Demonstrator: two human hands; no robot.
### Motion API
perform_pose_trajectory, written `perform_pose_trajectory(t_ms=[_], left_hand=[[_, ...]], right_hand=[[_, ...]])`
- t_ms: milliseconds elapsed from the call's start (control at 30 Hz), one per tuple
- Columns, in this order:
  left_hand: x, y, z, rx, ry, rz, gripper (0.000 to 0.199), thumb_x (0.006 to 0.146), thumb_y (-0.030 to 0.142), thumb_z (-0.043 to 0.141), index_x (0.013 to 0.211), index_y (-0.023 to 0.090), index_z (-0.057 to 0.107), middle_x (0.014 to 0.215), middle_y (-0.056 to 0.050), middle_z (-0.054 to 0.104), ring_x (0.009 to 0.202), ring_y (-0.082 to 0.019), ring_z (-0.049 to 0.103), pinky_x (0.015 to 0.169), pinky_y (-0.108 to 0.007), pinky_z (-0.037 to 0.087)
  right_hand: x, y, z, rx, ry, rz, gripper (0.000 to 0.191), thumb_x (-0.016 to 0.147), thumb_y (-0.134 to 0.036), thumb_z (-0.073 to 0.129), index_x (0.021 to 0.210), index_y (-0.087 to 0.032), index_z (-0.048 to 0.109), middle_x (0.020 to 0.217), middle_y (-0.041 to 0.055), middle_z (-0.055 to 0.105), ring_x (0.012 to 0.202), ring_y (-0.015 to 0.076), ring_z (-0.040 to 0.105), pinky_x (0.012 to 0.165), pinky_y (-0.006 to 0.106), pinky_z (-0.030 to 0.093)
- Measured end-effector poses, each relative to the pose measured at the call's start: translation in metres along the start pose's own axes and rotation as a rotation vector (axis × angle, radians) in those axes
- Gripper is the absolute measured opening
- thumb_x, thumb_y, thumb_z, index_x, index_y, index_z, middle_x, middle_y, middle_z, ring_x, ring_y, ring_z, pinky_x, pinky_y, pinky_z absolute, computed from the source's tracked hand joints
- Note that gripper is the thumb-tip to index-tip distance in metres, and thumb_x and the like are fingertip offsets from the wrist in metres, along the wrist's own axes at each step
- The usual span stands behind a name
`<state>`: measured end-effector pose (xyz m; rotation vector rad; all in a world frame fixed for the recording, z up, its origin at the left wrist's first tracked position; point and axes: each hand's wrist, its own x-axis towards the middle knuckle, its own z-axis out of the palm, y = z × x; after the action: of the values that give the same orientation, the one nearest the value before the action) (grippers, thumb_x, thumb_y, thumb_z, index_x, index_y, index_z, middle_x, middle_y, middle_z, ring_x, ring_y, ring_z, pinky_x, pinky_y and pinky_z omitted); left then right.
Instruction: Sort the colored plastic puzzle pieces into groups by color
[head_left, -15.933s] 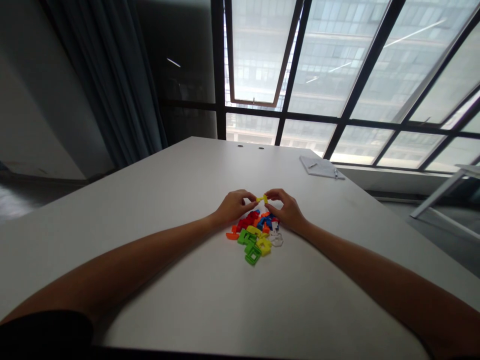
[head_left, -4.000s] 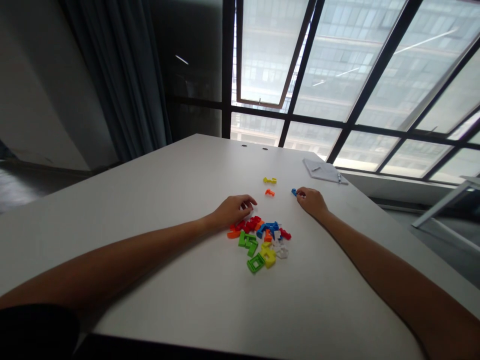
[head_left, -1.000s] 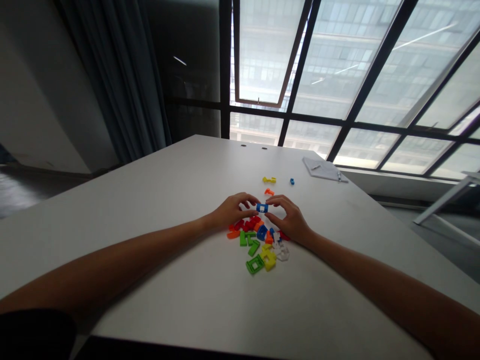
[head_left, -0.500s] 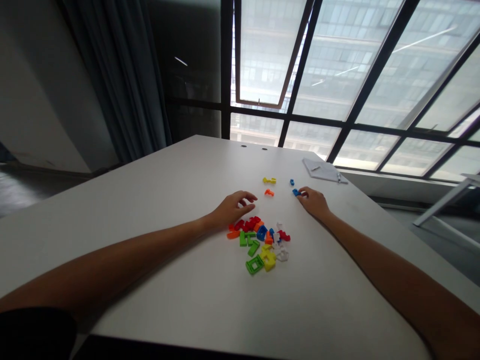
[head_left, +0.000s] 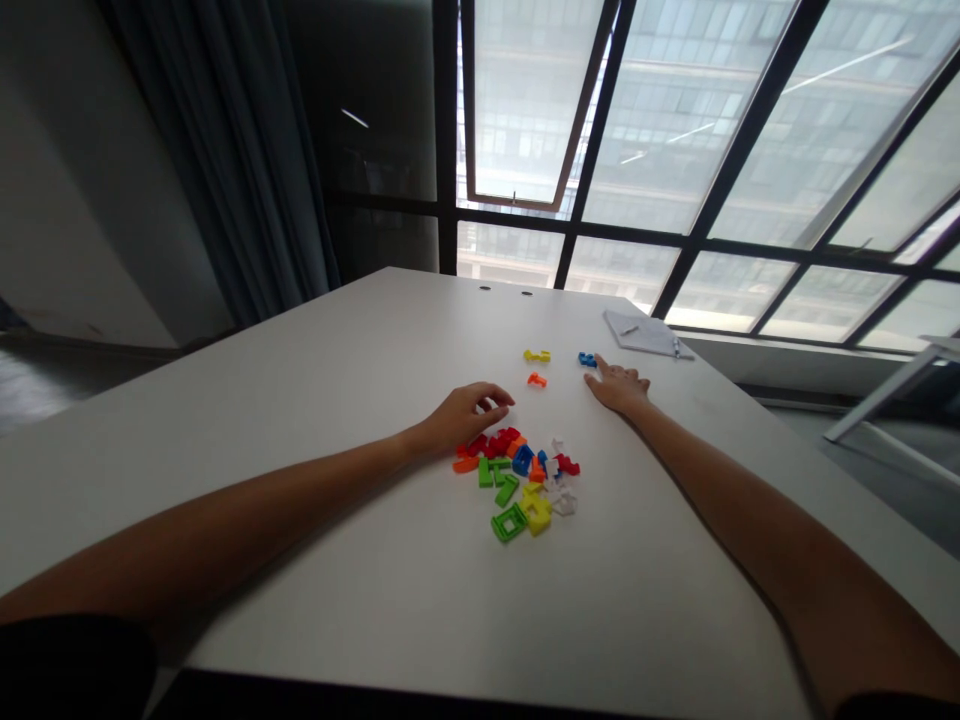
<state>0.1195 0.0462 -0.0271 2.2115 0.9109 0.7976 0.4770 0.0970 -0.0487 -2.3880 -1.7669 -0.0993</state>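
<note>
My left hand rests on the white table with its fingers loosely curled, holding nothing, just above a heap of small plastic puzzle pieces in red, orange, blue, green, yellow and white. My right hand lies flat and open, farther right, with its fingertips close to a small blue piece. Beyond the heap, apart from it, lie a yellow piece and an orange piece.
A notepad with a pen lies near the table's far right corner. Behind the table stands a large dark-framed window, with a grey curtain to its left. A white chair frame shows at the right.
The two separate blue pieces now sit together as one small blue shape farther from me. My right hand has slid slightly away and flattened open. My left hand has barely moved.
</note>
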Motion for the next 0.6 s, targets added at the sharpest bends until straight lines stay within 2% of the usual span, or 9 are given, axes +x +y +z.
perform_pose_trajectory(t_ms=[100, 167, 233, 333, 400, 500, 600], left_hand=[[0.000, 0.000, 0.000, 0.008, -0.004, -0.004, 0.033, 0.091, 0.042, 0.060, 0.111, 0.020, 0.073, 0.102, -0.006, 0.072, 0.083, -0.018, 0.066, 0.075, -0.030, 0.055], [-0.001, 0.000, 0.001, 0.002, -0.018, 0.021, 0.030, 0.091, 0.040, 0.060, 0.109, 0.020, 0.073, 0.100, -0.005, 0.072, 0.082, -0.018, 0.066, 0.075, -0.029, 0.054], [-0.002, 0.001, 0.001, -0.002, -0.045, 0.068, 0.026, 0.090, 0.036, 0.061, 0.105, 0.020, 0.074, 0.101, -0.005, 0.071, 0.084, -0.017, 0.066, 0.075, -0.028, 0.053], [-0.002, 0.003, 0.002, 0.012, -0.080, 0.125, 0.022, 0.089, 0.032, 0.061, 0.101, 0.019, 0.075, 0.104, -0.005, 0.070, 0.087, -0.017, 0.067, 0.074, -0.026, 0.053], [-0.003, 0.005, 0.001, 0.022, -0.091, 0.127, 0.022, 0.089, 0.033, 0.062, 0.101, 0.019, 0.075, 0.105, -0.006, 0.070, 0.089, -0.018, 0.067, 0.074, -0.026, 0.052], [-0.004, 0.010, -0.001, 0.023, -0.137, 0.105, 0.026, 0.091, 0.036, 0.062, 0.107, 0.020, 0.076, 0.108, -0.006, 0.072, 0.092, -0.018, 0.067, 0.075, -0.025, 0.051], [-0.006, 0.014, -0.003, 0.019, -0.198, 0.086, 0.031, 0.095, 0.041, 0.059, 0.114, 0.023, 0.076, 0.108, -0.004, 0.075, 0.093, -0.019, 0.067, 0.076, -0.026, 0.051]], right_hand=[[-0.004, -0.002, -0.002, 0.050, 0.069, -0.017, 0.077, 0.098, -0.059, 0.038, 0.162, -0.020, 0.022, 0.145, 0.0233, 0.055, 0.129, 0.0456, 0.050, 0.101, 0.066, 0.037], [-0.013, -0.003, -0.003, 0.103, 0.147, -0.096, 0.077, 0.096, -0.050, 0.046, 0.160, -0.011, 0.025, 0.140, 0.0261, 0.059, 0.125, 0.0447, 0.053, 0.101, 0.064, 0.038], [-0.024, -0.006, -0.004, 0.149, 0.206, -0.238, 0.066, 0.094, -0.039, 0.052, 0.153, -0.010, 0.040, 0.136, 0.0239, 0.062, 0.125, 0.0408, 0.055, 0.105, 0.058, 0.039], [-0.049, -0.015, -0.008, 0.216, 0.224, -0.474, 0.036, 0.096, -0.028, 0.050, 0.125, -0.017, 0.067, 0.128, 0.0142, 0.070, 0.122, 0.0304, 0.059, 0.108, 0.045, 0.041], [-0.070, -0.024, -0.013, 0.335, 0.193, -0.602, 0.030, 0.098, -0.028, 0.047, 0.111, -0.019, 0.073, 0.110, 0.0102, 0.075, 0.107, 0.0252, 0.066, 0.101, 0.039, 0.046], [-0.100, -0.042, -0.024, 0.609, 0.059, -0.679, 0.030, 0.100, -0.034, 0.048, 0.114, -0.020, 0.072, 0.085, 0.0052, 0.075, 0.080, 0.0218, 0.069, 0.081, 0.035, 0.052], [-0.124, -0.062, -0.040, 0.726, -0.137, -0.686, 0.033, 0.100, -0.042, 0.049, 0.107, -0.020, 0.072, 0.094, 0.0059, 0.075, 0.087, 0.0223, 0.069, 0.080, 0.035, 0.052]])
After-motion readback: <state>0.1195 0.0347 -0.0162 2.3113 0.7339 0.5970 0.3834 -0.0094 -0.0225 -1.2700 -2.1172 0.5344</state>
